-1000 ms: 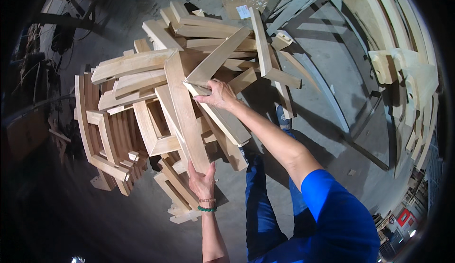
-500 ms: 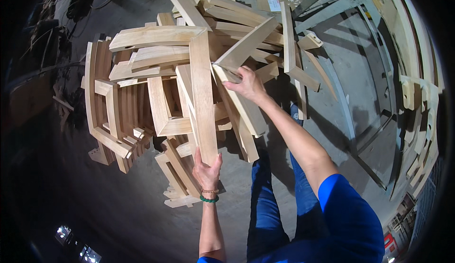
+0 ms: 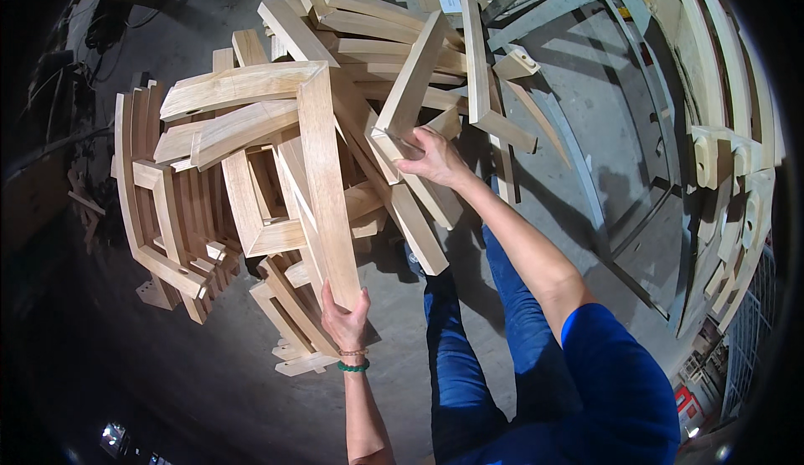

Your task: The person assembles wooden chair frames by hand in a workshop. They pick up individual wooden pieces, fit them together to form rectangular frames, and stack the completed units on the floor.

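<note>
Low in the middle, my left hand (image 3: 345, 318) is closed round the near end of a long pale wooden board. That board is one leg of an L-shaped wooden frame piece (image 3: 324, 180), whose curved other leg (image 3: 239, 86) reaches left across the pile. My right hand (image 3: 435, 159) grips a second L-shaped wooden piece (image 3: 412, 75) at its mitred corner, thumb and fingers on either side of the joint. Its upper leg slants up and away. Under and between both pieces lie more jointed wooden parts (image 3: 280, 237), partly hidden.
A row of similar wooden frames (image 3: 172, 239) stands at the left. Further loose wooden parts (image 3: 385, 25) are heaped at the back. A grey metal frame (image 3: 586, 188) lies on the floor at right, beside stacked curved wooden parts (image 3: 729, 130). My legs (image 3: 461, 348) stand close to the pile.
The piece in my right hand has turned, its upper leg now steeper. My left hand keeps its hold on its board. The whole view has shifted, so the pile sits further left.
</note>
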`<state>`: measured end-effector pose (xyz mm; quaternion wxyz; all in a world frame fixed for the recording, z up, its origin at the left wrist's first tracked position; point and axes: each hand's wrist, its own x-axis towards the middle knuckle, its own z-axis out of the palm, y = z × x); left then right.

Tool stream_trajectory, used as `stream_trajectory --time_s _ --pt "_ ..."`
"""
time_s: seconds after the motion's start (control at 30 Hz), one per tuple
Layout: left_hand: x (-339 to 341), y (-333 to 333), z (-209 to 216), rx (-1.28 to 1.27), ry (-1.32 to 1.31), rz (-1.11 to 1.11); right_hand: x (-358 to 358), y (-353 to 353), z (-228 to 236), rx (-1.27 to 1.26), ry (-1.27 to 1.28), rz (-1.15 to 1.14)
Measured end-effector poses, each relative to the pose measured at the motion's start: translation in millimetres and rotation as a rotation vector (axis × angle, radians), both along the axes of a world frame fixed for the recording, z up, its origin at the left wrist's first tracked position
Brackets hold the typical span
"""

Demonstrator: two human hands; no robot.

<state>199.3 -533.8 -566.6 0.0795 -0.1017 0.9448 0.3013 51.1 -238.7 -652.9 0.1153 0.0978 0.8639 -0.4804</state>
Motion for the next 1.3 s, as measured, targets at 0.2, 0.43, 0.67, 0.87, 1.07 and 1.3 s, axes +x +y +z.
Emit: stream_trajectory --time_s 0.2,0.43,0.67,0.87,1.07,1.3 --pt "-19 2 11 -0.064 -0.309 0.038 16 26 7 0.02 0.015 0.022" --pt "-24 21 12 -0.411 -0.142 -0.092 27 47 6 -0.08 0.002 0.015" --pt "-35 19 1 -0.284 -0.139 -0.098 33 53 33 -0.333 -0.104 -0.077" --pt "-38 36 -1 -0.294 -0.143 -0.123 31 65 -12 -0.22 -0.037 -0.083" --pt "-26 58 -16 -0.468 -0.115 -0.247 -6 84 -22 0.015 -0.093 -0.151" --pt "-18 59 -45 -0.513 0.029 -0.264 12 67 -27 0.083 -0.142 -0.252"
